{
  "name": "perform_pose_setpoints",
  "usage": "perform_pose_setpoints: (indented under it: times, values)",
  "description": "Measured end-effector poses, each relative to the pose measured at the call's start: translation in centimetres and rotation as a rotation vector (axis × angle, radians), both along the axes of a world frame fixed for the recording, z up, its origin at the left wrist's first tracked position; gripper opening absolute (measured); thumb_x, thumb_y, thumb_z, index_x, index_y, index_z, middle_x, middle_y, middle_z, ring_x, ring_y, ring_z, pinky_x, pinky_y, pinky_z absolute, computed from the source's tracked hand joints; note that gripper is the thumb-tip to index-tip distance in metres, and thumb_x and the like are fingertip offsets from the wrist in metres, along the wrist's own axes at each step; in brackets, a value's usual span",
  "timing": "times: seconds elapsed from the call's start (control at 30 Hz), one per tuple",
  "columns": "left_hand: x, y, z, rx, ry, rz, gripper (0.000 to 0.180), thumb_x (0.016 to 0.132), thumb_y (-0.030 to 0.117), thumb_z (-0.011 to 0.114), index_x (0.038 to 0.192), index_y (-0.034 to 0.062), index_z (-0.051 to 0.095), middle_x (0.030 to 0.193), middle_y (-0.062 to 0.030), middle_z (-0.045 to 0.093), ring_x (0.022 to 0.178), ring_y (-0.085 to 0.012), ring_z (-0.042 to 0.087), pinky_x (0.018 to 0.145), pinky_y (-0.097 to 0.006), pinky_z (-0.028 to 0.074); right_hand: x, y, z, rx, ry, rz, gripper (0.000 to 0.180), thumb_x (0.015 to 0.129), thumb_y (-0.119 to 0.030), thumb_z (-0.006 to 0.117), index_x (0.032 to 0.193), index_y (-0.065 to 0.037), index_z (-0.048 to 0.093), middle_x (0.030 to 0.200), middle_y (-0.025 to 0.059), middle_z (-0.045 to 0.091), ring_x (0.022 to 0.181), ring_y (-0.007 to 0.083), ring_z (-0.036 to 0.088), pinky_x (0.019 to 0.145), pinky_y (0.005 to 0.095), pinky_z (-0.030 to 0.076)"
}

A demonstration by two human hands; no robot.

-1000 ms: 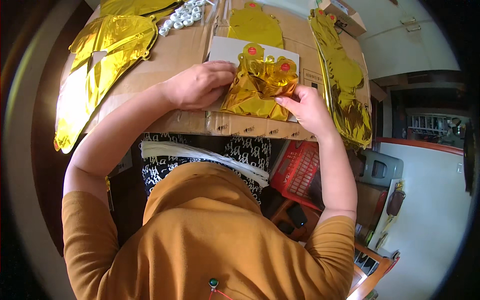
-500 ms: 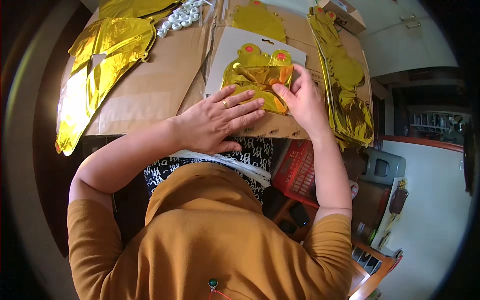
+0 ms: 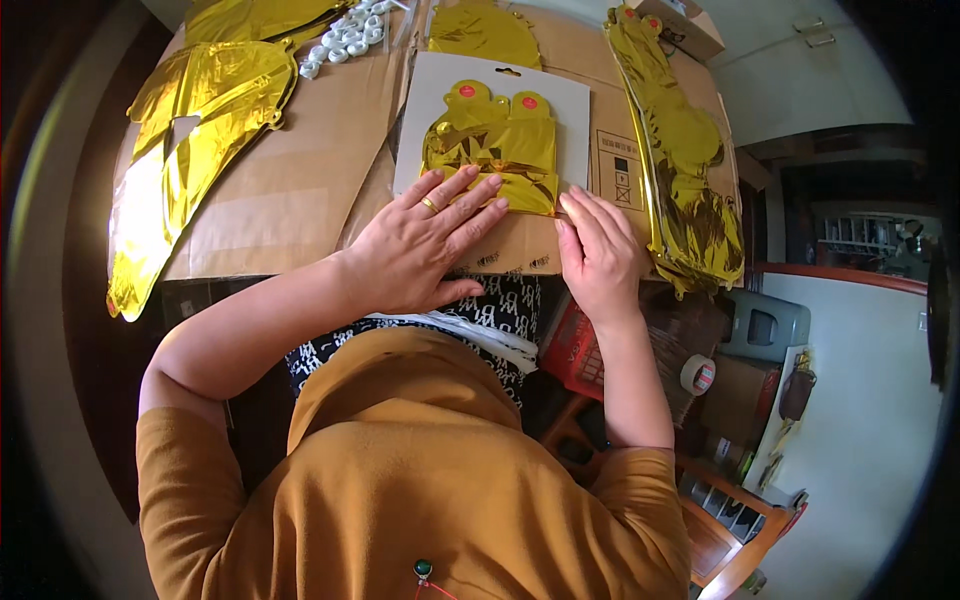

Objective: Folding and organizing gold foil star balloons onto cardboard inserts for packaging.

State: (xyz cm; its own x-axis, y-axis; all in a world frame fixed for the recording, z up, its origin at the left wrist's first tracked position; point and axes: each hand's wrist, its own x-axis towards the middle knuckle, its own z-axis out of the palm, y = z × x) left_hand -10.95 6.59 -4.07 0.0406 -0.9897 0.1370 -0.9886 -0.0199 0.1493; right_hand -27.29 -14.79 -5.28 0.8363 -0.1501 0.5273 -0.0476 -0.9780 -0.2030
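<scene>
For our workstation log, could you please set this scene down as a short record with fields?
Left hand: fingers spread, laid over the lower left of the folded gold foil
Right hand: at the lower right corner of that foil; whether it grips is unclear
Under the foil: pale card
Work surface: brown cardboard
Left side: large gold sheet
Right side: long gold piece
Beyond the card: another gold piece
Far edge, left of centre: pile of small white rolls

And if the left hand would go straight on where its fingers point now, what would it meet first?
Most likely the folded gold foil on the white card. The left hand lies with its fingers over the foil's lower edge; how firmly they touch is unclear.
</scene>
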Motion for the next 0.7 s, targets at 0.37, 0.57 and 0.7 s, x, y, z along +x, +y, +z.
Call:
perform_pose_setpoints:
  times: [0.37, 0.57, 0.7]
  values:
    - [0.8, -0.7, 0.0, -0.03, 0.025, 0.018, 0.086, 0.095, 0.063, 0.048, 0.157, 0.0049, 0.029, 0.162, -0.0152, 0.03, 0.152, -0.0356, 0.023, 0.123, -0.053, 0.014, 0.7, 1.4, 1.3, -0.113, 0.034, -0.017, 0.03, 0.088, -0.01, 0.071, 0.116, -0.004, 0.067, 0.107, 0.0165, 0.071, 0.102, 0.0309, 0.068, 0.089, 0.0387, 0.056]
    - [0.5, -0.7, -0.1, -0.033, -0.011, 0.076, 0.087, 0.095, 0.065, 0.045, 0.156, 0.0052, 0.031, 0.162, -0.0158, 0.031, 0.152, -0.0364, 0.022, 0.123, -0.054, 0.011, 2.9, -2.1, 3.5, 0.135, 0.102, -0.062, 0.034, 0.094, -0.013, 0.065, 0.127, -0.004, 0.061, 0.116, 0.0181, 0.069, 0.103, 0.0336, 0.068, 0.088, 0.0403, 0.055]
    - [-1.5, -1.7, 0.7, -0.11, -0.027, 0.053, 0.087, 0.096, 0.068, 0.042, 0.157, 0.0067, 0.03, 0.162, -0.0165, 0.03, 0.152, -0.0366, 0.022, 0.124, -0.054, 0.009, 6.9, -7.6, 1.4, -0.023, 0.04, -0.05, 0.043, 0.099, -0.024, 0.058, 0.137, -0.004, 0.055, 0.138, 0.0193, 0.058, 0.125, 0.0356, 0.056, 0.106, 0.0453, 0.043]
